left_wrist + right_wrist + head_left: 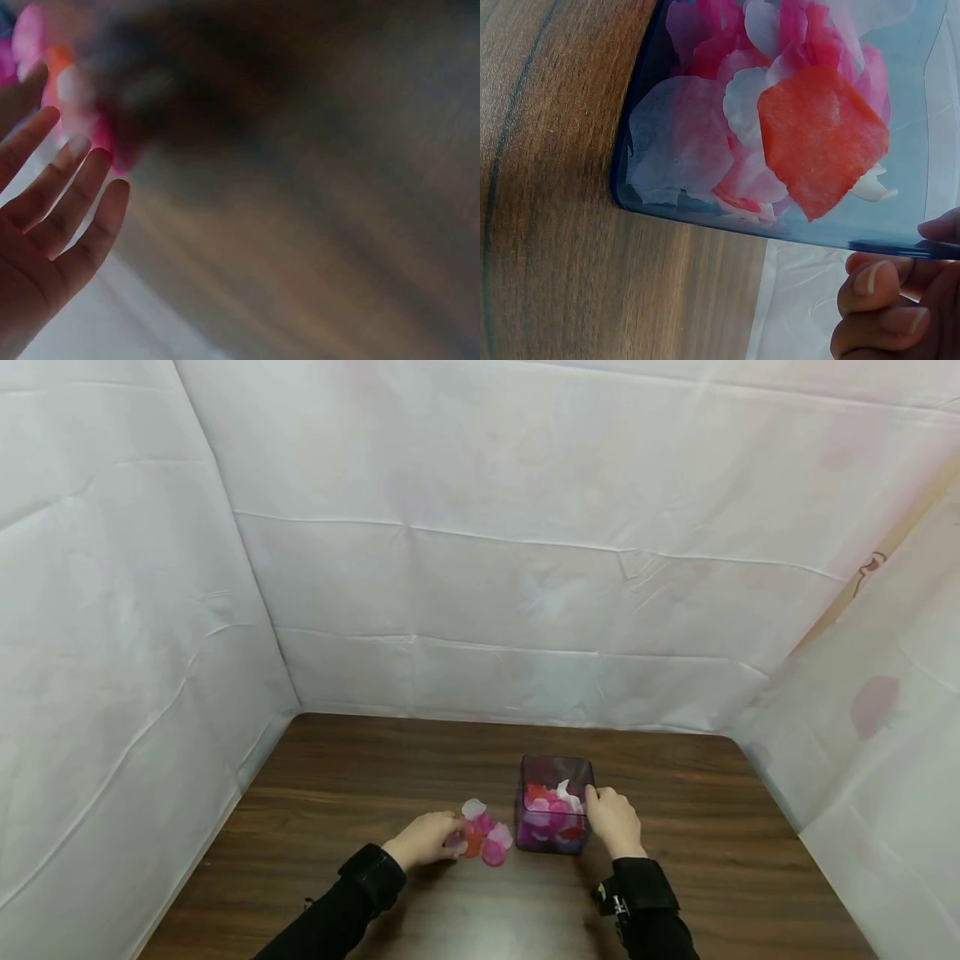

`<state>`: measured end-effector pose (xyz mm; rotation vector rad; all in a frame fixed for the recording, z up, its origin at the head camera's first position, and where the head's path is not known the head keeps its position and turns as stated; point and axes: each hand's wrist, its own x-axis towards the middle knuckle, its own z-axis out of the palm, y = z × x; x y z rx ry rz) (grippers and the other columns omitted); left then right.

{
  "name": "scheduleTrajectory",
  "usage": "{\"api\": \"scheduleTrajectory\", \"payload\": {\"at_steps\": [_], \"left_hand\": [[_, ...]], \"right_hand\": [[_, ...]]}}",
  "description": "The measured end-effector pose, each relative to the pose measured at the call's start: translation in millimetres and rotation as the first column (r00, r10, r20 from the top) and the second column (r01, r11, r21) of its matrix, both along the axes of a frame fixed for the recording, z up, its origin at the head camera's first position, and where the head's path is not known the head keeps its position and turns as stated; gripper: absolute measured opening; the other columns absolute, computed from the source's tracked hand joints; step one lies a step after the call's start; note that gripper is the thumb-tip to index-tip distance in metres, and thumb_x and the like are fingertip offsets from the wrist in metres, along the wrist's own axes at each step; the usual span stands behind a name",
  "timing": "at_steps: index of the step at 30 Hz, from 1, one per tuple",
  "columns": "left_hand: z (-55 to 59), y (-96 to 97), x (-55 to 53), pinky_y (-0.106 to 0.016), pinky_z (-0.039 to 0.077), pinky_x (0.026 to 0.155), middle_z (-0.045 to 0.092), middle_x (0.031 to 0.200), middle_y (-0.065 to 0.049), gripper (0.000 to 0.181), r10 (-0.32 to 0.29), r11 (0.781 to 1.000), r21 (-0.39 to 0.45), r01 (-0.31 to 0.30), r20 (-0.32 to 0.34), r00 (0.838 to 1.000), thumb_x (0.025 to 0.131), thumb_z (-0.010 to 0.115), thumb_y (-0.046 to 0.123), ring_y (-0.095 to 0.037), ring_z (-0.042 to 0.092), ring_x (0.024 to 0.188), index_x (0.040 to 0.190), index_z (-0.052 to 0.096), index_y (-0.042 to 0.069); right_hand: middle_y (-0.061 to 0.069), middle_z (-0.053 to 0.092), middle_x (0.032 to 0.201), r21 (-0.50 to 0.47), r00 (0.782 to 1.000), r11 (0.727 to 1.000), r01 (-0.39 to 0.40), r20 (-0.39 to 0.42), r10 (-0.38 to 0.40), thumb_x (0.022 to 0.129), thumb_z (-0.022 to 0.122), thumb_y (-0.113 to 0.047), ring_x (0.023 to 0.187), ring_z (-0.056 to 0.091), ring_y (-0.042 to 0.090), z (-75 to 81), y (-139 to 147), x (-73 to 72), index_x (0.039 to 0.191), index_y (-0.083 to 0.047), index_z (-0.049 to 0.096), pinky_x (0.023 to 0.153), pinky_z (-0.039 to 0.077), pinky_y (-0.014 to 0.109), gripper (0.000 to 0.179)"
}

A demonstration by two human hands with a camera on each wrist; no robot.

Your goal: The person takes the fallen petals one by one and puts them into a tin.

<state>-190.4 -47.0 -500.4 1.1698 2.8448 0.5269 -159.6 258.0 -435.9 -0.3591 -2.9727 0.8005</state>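
Note:
A see-through purple plastic box [555,848] stands on the table, holding pink, white and red petals [821,139]. My right hand [613,820] pinches the box's right rim; in the right wrist view its thumb lies over the rim and its curled fingers are outside the wall. Left of the box lies a small heap of loose petals [495,847], pink, white and orange-red. My left hand [427,839] is at the heap's left side. In the left wrist view its fingers [94,232] are spread and nearly straight, their tips by the blurred petals [105,146].
The dark wood-grain table [360,768] has rounded far corners. Pale creased cloth [487,593] hangs behind it and along both sides. Black bands [647,885] circle both wrists.

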Motion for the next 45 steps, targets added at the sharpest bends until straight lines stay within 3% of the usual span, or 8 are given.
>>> {"api": "scheduleTrajectory", "payload": {"at_steps": [4,8,14,22,32,36,40,45], "left_hand": [[-13.1,-1.1,1.0,-0.025,0.049,0.068,0.064,0.082,0.001,0.005,0.037,0.997,0.072,-0.035,-0.032,0.999,0.082,0.071,0.014,-0.012,0.060,0.076,0.085,0.069,0.010],[-7.1,2.8,-2.6,-0.023,0.047,0.062,0.065,0.074,0.003,0.006,0.106,0.981,0.168,-0.099,-0.033,0.994,0.081,0.070,0.009,-0.008,0.058,0.068,0.077,0.067,0.010],[25.8,19.6,-10.4,-0.020,0.046,0.061,0.068,0.082,0.000,0.008,0.153,0.939,0.311,-0.145,-0.002,0.988,0.088,0.064,0.014,-0.005,0.058,0.070,0.087,0.070,0.008],[73.5,58.5,-9.6,-0.019,0.045,0.061,0.065,0.087,-0.003,0.010,0.175,0.875,0.471,-0.116,-0.085,0.981,0.089,0.063,0.013,-0.009,0.056,0.070,0.093,0.070,0.006],[98.0,111.2,-12.6,-0.018,0.050,0.075,0.069,0.090,-0.002,0.017,0.016,0.954,0.298,0.027,-0.143,0.990,0.092,0.058,0.011,-0.011,0.063,0.084,0.102,0.072,0.007],[97.9,116.8,-11.1,-0.029,0.044,0.100,0.069,0.111,-0.004,0.024,-0.063,0.985,0.151,0.079,-0.106,0.992,0.095,0.054,0.013,-0.019,0.060,0.113,0.114,0.068,0.008],[93.1,110.7,-10.3,-0.041,0.030,0.112,0.058,0.132,-0.010,0.031,-0.106,0.987,0.113,0.112,-0.060,0.993,0.095,0.053,0.012,-0.029,0.040,0.135,0.126,0.061,0.010],[83.2,89.6,-9.7,-0.049,0.029,0.111,0.042,0.145,-0.015,0.038,-0.052,0.970,0.238,0.052,-0.008,0.999,0.096,0.053,0.017,-0.036,0.023,0.142,0.134,0.053,0.014]], "right_hand": [[0.031,0.060,0.116,0.000,1.000,1.000,-0.004,0.006,0.004,0.098,0.031,-0.029,0.103,0.057,0.049,-0.1,-1.6,0.6,0.115,0.005,0.062,0.080,0.046,0.058,0.049],[0.031,0.060,0.116,-0.007,1.000,1.000,-0.007,0.005,0.007,0.098,0.032,-0.030,0.103,0.057,0.049,0.3,-1.4,0.6,0.116,0.006,0.061,0.080,0.046,0.057,0.049],[0.030,0.061,0.114,-0.005,1.000,1.000,0.005,-0.014,-0.005,0.098,0.032,-0.030,0.102,0.058,0.049,1.4,1.5,-0.2,0.112,0.003,0.065,0.077,0.047,0.058,0.048],[0.030,0.060,0.116,0.000,1.000,1.000,-0.011,0.012,0.011,0.098,0.031,-0.029,0.104,0.057,0.049,-1.9,1.2,2.4,0.115,0.005,0.063,0.082,0.046,0.058,0.049],[0.030,0.060,0.117,-0.005,1.000,1.000,-0.013,0.000,0.013,0.099,0.031,-0.030,0.104,0.057,0.048,0.7,0.4,-0.4,0.116,0.006,0.061,0.082,0.046,0.057,0.050],[0.030,0.062,0.113,0.000,1.000,1.000,-0.026,-0.005,0.026,0.099,0.031,-0.029,0.100,0.058,0.048,2.4,0.6,-1.4,0.112,0.005,0.064,0.079,0.047,0.056,0.049],[0.029,0.062,0.114,0.001,1.000,1.000,-0.017,-0.003,0.017,0.098,0.031,-0.029,0.101,0.058,0.048,0.0,0.9,-1.4,0.112,0.005,0.064,0.080,0.046,0.057,0.049],[0.029,0.061,0.114,-0.007,1.000,1.000,-0.004,-0.014,0.004,0.098,0.031,-0.031,0.101,0.058,0.048,-2.0,0.1,-1.3,0.111,0.004,0.065,0.079,0.047,0.057,0.050]]}}
